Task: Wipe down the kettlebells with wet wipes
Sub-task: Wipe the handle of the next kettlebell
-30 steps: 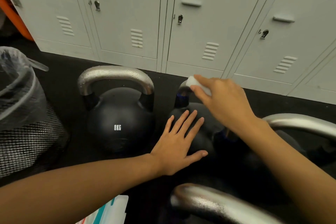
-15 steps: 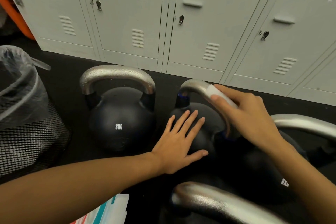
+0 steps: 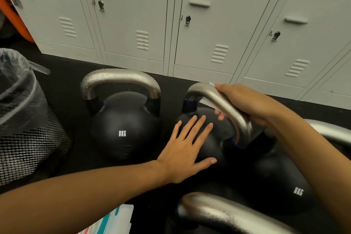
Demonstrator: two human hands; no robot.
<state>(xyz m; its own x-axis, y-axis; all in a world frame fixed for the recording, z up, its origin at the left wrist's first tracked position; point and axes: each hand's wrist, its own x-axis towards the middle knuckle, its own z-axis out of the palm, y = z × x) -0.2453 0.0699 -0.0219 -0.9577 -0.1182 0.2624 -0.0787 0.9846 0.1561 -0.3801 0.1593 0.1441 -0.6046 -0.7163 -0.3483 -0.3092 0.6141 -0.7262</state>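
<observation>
The middle kettlebell (image 3: 207,138) sits on the black floor (image 3: 171,85) in front of the lockers, and that's the one getting cleaned. The right hand (image 3: 252,104) is wrapped over its silver handle (image 3: 224,104) with a white wipe (image 3: 208,101) squeezed between fingers and metal, so you only see bits of the wipe poking out above and below the bar. The left hand (image 3: 187,152) lies flat on the round black body of the same kettlebell, fingers straight and spread, just pressing on it, not gripping anything. Just to the left stands another kettlebell (image 3: 123,131) marked 8KG, upright, with water droplets on its handle, close to the middle one but I can't tell if they touch. On the right there's a third kettlebell (image 3: 281,182), also marked 8KG, tucked under the right forearm and snug against the middle one. A big shiny handle (image 3: 228,213) of one more sits at the very bottom edge. Far left is a mesh bin (image 3: 28,150) with a plastic liner, and a white and teal packet (image 3: 114,220) peeks in at the bottom. Grey lockers (image 3: 209,24) run along the back.
</observation>
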